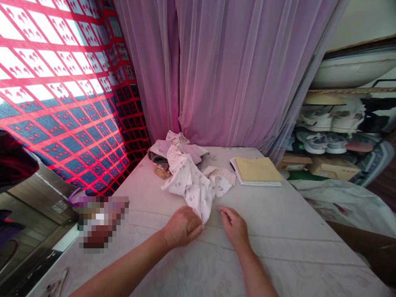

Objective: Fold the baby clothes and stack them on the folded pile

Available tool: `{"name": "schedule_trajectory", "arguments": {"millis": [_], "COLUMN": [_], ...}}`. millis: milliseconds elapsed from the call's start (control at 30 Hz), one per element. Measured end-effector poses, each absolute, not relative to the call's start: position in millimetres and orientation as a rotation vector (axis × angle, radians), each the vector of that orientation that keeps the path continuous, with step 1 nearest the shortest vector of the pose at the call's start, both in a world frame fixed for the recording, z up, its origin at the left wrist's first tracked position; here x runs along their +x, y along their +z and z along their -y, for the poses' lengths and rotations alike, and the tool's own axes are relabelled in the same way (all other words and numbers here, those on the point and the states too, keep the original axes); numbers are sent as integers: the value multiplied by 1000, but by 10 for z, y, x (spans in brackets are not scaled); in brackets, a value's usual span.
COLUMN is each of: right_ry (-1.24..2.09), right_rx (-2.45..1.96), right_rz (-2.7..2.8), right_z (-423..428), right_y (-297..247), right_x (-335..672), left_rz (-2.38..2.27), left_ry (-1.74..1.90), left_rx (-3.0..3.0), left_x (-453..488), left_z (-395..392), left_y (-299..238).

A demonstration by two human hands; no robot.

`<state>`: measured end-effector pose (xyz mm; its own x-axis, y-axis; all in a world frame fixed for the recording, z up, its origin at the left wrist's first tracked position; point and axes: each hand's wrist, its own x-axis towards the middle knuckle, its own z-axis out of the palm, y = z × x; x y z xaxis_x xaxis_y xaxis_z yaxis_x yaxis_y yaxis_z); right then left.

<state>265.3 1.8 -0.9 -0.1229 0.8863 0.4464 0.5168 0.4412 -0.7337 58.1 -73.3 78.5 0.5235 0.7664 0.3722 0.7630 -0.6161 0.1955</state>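
My left hand (185,226) is closed on the near end of a small white printed garment (200,194). From my fingers the cloth stretches back, crumpled, toward a pile of clothes (194,153) in pink, grey and white. A striped, printed part (220,180) spreads out to the right, beside the folded stack. My right hand (234,227) hovers just right of the garment, apart from it, holding nothing, its fingers loosely bent and the thumb apart.
Folded yellow and white cloths (258,169) lie on the pale covered surface (293,222). Purple curtains (247,74) hang behind it, and a red-grid cloth (68,103) hangs at the left. A rack with shoes (312,142) stands at the right. A blurred-out item lies near the left edge.
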Motion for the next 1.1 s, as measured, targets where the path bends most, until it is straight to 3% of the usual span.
{"name": "schedule_trajectory", "arguments": {"millis": [167,367,533,700,900,1100], "right_ry": [581,662,734,739,651,405], "right_rx": [-1314,-1333,-1237,-1169,-1318,-1622], "right_rz": [1532,1503,1692,1796,1612,1215], "right_z": [-31,-15,72,151,65,-138], "right_y": [-71,-33,86,103,121,12], "right_x": [2709,2702,2630,2482,2629,3174], "left_rz": [-1305,-2089,-2507,-2485,-2263,-1544], "left_ry": [770,1162,1151,1201,1211,1015], "left_rx": [2528,2384,1641,1517,1654,2067], "left_x": [579,131,-218,-326,-235,113], "left_z": [832,459,267,338,544,934], "left_y": [812,796,360,63,219,425]}}
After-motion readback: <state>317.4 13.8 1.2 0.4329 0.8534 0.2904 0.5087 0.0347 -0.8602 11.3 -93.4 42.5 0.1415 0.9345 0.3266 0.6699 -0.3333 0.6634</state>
